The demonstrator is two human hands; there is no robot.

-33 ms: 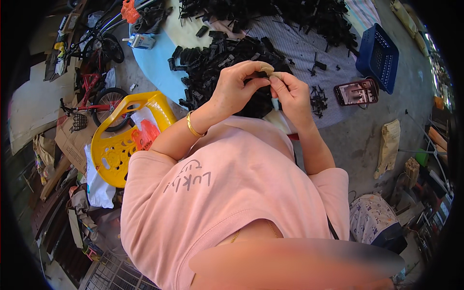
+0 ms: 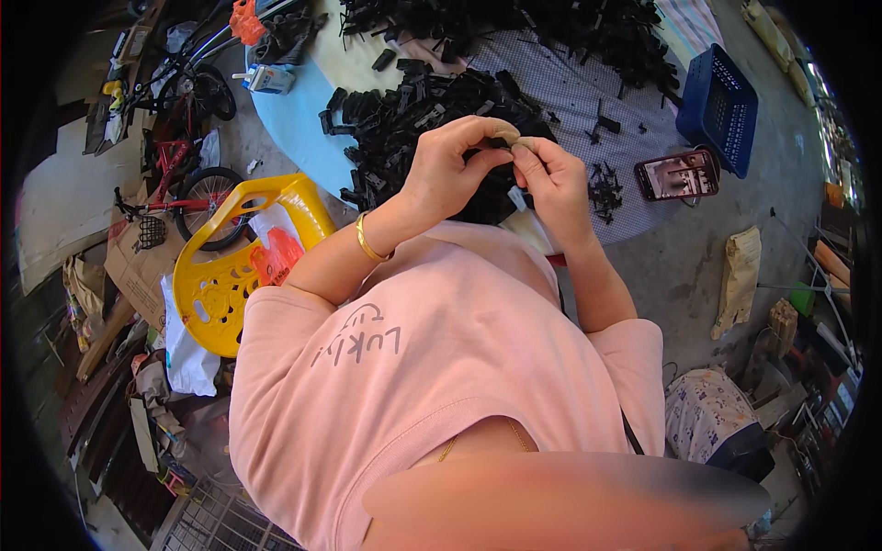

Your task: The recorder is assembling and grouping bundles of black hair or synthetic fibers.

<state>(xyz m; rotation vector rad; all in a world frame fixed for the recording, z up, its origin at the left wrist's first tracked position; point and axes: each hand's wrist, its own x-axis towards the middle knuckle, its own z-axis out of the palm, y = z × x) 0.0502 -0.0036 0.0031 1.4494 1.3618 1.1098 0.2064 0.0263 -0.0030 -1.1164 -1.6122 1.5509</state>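
Note:
My left hand [image 2: 450,165] and my right hand [image 2: 556,188] meet fingertip to fingertip over the near edge of a heap of black plastic parts [image 2: 413,110]. Both are closed in a pinch, with tan coverings on some fingertips. Something dark shows by the left fingers, but whatever they hold is too small and hidden to name. A small pale-blue item [image 2: 516,198] shows just below the right fingers; whether it is held cannot be told. Several small black pieces [image 2: 604,191] lie on the checked cloth to the right of my right hand.
Beyond the heap spreads a second black pile [image 2: 570,37]. A phone [image 2: 680,175] and a blue basket [image 2: 721,110] stand at the right. To my left is a yellow plastic chair [image 2: 216,312] with a red bag [image 2: 276,257] on it, and a red bicycle [image 2: 175,174] behind.
The pale-blue item below my right fingers has shifted slightly, and the right fingers have turned a little. Otherwise both hands keep their place.

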